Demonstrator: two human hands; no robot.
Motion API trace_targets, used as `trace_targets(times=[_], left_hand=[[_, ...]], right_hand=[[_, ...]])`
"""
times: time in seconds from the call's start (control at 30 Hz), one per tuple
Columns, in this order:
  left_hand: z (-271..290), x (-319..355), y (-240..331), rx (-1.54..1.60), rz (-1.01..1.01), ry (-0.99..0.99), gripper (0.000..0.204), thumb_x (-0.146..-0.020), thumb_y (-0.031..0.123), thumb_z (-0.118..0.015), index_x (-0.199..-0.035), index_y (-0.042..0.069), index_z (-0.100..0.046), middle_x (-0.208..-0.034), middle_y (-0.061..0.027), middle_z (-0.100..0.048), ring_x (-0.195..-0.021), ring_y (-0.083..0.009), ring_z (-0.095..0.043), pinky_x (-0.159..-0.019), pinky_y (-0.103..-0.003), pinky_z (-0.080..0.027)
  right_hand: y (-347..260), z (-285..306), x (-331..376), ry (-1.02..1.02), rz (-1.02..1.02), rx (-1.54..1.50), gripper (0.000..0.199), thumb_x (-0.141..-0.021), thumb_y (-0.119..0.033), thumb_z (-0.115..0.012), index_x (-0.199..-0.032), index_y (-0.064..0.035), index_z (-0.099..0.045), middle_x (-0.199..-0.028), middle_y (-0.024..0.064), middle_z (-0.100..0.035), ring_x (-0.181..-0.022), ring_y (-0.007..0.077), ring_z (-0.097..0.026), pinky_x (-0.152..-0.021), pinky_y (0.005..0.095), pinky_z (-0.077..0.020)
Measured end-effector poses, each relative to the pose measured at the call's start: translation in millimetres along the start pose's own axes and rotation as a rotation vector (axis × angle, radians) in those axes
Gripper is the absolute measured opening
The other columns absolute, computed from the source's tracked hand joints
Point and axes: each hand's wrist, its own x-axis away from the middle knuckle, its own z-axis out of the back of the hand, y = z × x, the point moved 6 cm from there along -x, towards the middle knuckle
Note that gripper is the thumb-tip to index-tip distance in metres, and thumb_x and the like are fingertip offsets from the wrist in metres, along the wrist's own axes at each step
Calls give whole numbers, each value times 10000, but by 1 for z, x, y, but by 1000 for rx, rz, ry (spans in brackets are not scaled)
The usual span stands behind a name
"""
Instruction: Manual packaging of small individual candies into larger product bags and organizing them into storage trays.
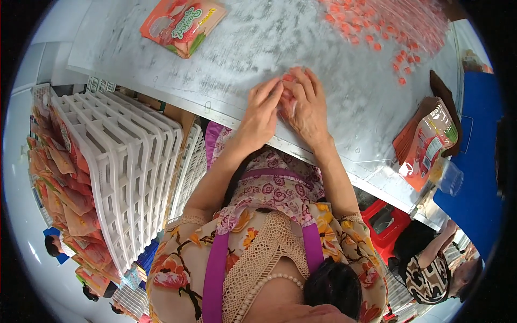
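Both my hands are together over the front part of the grey-white table (pixel 231 81). My right hand (pixel 307 102) has its fingers curled over some small reddish pieces in clear wrap (pixel 288 102). My left hand (pixel 262 110) closes on the same pieces from the other side, its thumb and fingertips pressed against them. Fingers cover most of the pieces, so their number and exact shape are hidden. Farther right on the table lies a spread of small orange-red pieces (pixel 371 40) with clear plastic strips (pixel 414 27) among them.
A red and orange printed pouch (pixel 183 27) lies at the far left. More printed pouches (pixel 428 140) stand at the right edge beside a clear plastic cup (pixel 449 180). Stacked white crates (pixel 124 156) with pouches rise left. A red stool (pixel 385 226) and a co-worker (pixel 431 269) are lower right.
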Motion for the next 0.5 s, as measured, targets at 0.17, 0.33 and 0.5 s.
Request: trace_targets(times=[0.17, 0.33, 0.5], left_hand=[[-2, 4, -16, 147, -36, -85, 480, -721, -110, -656, -1193, -28, -622, -1260, -172, -576, -1047, -322, -589, -890, -380, -503], [-10, 1, -19, 113, -41, 44, 398, -702, -83, -700, -1096, -29, -673, -1128, -145, -658, -972, -294, -624, -825, -368, -532], [-11, 0, -16, 88, -33, 152, 375, -681, -59, -735, -1052, -22, -695, -1079, -122, -682, -931, -277, -638, -772, -349, -539]], right_hand=[[-9, 5, -4, 21, -21, 15, 368, -795, -104, -640, -1160, -128, -599, -1273, 119, -530, -1177, 410, -480, -1009, 485, -419], [-7, 8, -4, -28, -27, 1, 446, -782, -172, -640, -1224, -174, -586, -1336, 121, -493, -1221, 411, -446, -1031, 489, -393], [-7, 15, -6, -24, -129, -162, 584, -715, -375, -724, -1245, -172, -586, -1417, 140, -447, -1293, 426, -390, -1071, 515, -342]])
